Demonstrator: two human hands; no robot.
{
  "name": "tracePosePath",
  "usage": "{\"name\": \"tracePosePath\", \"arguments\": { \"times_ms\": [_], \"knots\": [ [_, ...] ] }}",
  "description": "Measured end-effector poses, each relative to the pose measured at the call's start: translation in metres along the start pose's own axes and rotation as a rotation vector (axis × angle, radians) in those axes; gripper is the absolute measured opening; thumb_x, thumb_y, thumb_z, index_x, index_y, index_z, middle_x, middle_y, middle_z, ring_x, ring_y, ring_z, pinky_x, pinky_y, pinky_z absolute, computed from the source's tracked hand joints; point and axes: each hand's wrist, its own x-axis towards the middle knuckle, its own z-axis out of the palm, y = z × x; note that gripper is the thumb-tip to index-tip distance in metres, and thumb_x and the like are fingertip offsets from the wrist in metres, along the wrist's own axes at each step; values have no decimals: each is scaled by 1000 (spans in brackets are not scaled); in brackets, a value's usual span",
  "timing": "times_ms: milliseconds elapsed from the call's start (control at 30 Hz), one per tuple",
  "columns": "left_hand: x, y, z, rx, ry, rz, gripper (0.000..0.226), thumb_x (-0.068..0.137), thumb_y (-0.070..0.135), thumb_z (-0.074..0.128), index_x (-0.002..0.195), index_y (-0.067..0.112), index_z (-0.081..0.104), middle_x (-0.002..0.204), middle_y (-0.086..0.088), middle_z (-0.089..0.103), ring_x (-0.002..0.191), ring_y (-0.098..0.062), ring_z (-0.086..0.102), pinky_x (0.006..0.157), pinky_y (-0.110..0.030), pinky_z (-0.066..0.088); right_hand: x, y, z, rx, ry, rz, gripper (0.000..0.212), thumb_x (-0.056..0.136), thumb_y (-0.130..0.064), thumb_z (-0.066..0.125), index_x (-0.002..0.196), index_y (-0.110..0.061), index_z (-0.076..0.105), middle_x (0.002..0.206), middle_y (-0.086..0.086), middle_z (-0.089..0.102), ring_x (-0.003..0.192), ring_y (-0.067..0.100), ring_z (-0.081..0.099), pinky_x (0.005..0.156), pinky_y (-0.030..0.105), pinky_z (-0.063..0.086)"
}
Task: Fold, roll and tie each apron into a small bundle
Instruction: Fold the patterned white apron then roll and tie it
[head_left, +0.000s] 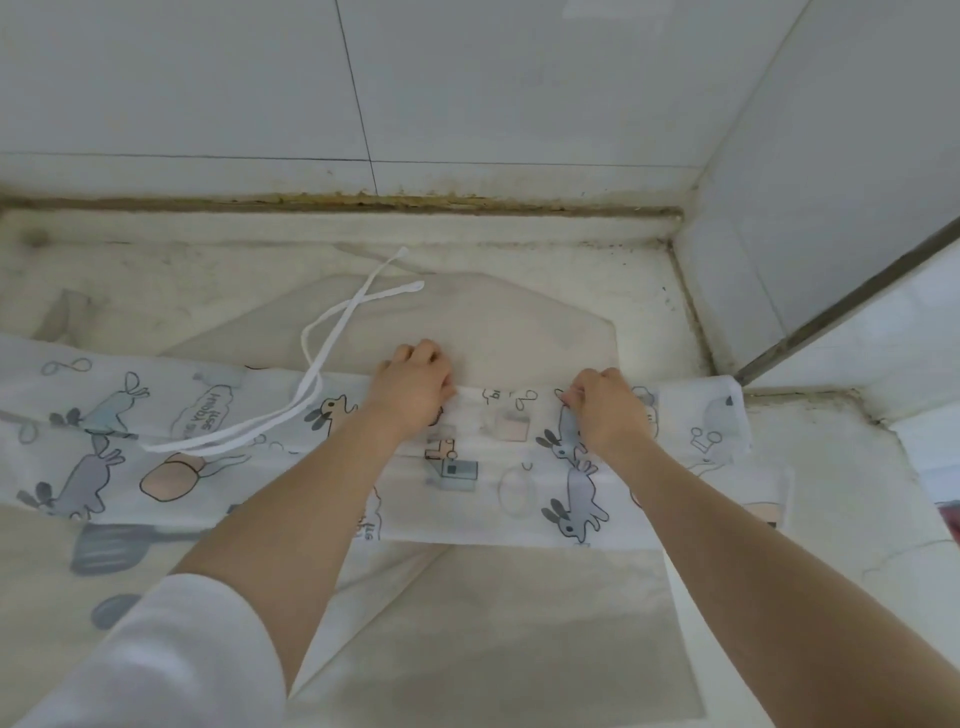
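A thin white apron (498, 493) printed with grey rabbits lies folded into a long band across the stone counter (208, 275). Its white tie strings (332, 332) loop over the band's left part and up onto the counter. My left hand (413, 387) grips the band's far edge near the middle, fingers curled over it. My right hand (608, 408) pinches the same far edge a little further right. Translucent plain parts of the apron spread beyond the band, both toward the wall and toward me.
A tiled wall (467, 93) runs along the back with a stained seam at the counter. A tiled corner and a dark metal frame (841, 306) stand at the right. More printed fabric with dark shapes (109, 551) lies at the lower left.
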Motion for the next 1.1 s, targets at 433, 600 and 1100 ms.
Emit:
{"name": "tracePosePath", "arguments": {
  "times_ms": [433, 600, 1100],
  "knots": [
    [-3, -16, 16, -75, 394, -196, 31, 96, 21, 33, 101, -1, 54, 99, -19, 56, 93, -35, 51, 84, -44, 37, 16, -19, -10, -103, 76, 54, 22, 100, -14, 39, 121, -8, 41, 123, 11, 43, 102, 35, 57, 69, 37, 39],
    [-12, -1, 14, -223, 386, 8, 50, 92, 31, 27, 128, 2, 45, 134, -22, 43, 121, -38, 40, 107, -51, 23, -3, -48, 6, -121, 207, -175, 42, 99, -26, 39, 138, -13, 30, 153, 11, 14, 129, 35, 34, 99, 43, 35],
    [-73, -36, 1, -490, 580, 91, 35, 89, 10, 37, 114, 6, 61, 104, -7, 63, 91, -10, 53, 71, -29, 50, -10, -38, 34, -361, -42, -156, 56, 100, -38, 17, 151, -19, 3, 159, 2, -10, 146, 26, -8, 119, 45, 0]
  ]
}}
